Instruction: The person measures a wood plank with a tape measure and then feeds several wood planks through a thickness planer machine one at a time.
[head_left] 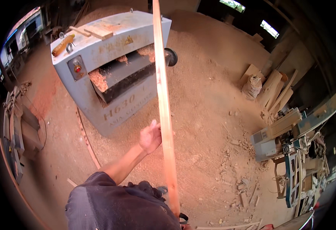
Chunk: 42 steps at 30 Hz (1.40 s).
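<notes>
A long, narrow wooden board (165, 103) runs upright through the middle of the view, from the top edge down to my body. My left hand (150, 138) holds it at mid-length: the palm is against its left edge, the thumb points up, and the fingers pass behind it, with tips just showing on the far side. By the board's lower end, a black band (183, 218) and a bit of skin show at the bottom edge, perhaps my right hand, its fingers hidden. Ahead stands a grey planer machine (70, 82), with wood shavings in its wide opening.
Wood pieces (99, 33) and a yellowish bottle (63, 44) lie on the machine's top. Sawdust covers the floor (198, 96). A stuffed sack (252, 87) and leaning boards (272, 89) stand at the right rear. Other machinery (269, 143) and scattered offcuts (244, 199) lie to the right.
</notes>
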Available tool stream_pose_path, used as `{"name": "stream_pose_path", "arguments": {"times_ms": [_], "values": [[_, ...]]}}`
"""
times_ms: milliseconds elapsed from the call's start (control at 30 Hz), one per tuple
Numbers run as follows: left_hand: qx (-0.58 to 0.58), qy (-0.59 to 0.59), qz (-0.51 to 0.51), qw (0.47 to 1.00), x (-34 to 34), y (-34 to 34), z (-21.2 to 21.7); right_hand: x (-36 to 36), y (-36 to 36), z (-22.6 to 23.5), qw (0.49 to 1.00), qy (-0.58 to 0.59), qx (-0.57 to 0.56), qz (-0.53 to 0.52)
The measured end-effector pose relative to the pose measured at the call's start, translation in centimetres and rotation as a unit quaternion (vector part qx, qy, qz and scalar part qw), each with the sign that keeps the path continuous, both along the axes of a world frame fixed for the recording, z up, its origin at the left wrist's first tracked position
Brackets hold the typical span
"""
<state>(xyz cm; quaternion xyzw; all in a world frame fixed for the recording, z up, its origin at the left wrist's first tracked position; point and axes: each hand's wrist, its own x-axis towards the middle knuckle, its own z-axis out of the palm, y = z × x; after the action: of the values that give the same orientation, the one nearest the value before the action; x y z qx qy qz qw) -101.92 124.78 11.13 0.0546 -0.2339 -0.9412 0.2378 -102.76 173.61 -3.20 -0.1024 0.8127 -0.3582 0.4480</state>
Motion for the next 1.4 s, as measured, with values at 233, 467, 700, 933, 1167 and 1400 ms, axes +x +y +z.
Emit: {"name": "stream_pose_path", "arguments": {"times_ms": [233,467,700,933,1167,1400], "values": [[0.08,-0.034,0.065,0.994,-9.4,2.5,-4.4,-8.6,3.1,0.7,0.997,-0.05,0.062,-0.004],[0.089,-0.262,0.159,0.948,-12.8,5.0,-7.0,-14.9,8.2,-1.4,0.989,-0.108,0.098,0.022],[0.038,-0.228,0.155,0.961,-15.1,9.0,-8.0,-22.8,17.7,-7.4,0.968,-0.21,0.099,0.1],[0.005,-0.329,0.17,0.929,-16.4,17.9,-10.0,-31.2,18.1,-9.5,0.959,-0.196,0.085,0.188],[0.109,-0.354,0.208,0.905,-18.4,28.3,-9.6,-38.8,13.6,-2.1,0.96,-0.107,0.039,0.257],[0.147,-0.365,0.263,0.881,-19.9,31.6,-9.8,-43.8,13.1,1.1,0.956,-0.082,0.002,0.283]]}}
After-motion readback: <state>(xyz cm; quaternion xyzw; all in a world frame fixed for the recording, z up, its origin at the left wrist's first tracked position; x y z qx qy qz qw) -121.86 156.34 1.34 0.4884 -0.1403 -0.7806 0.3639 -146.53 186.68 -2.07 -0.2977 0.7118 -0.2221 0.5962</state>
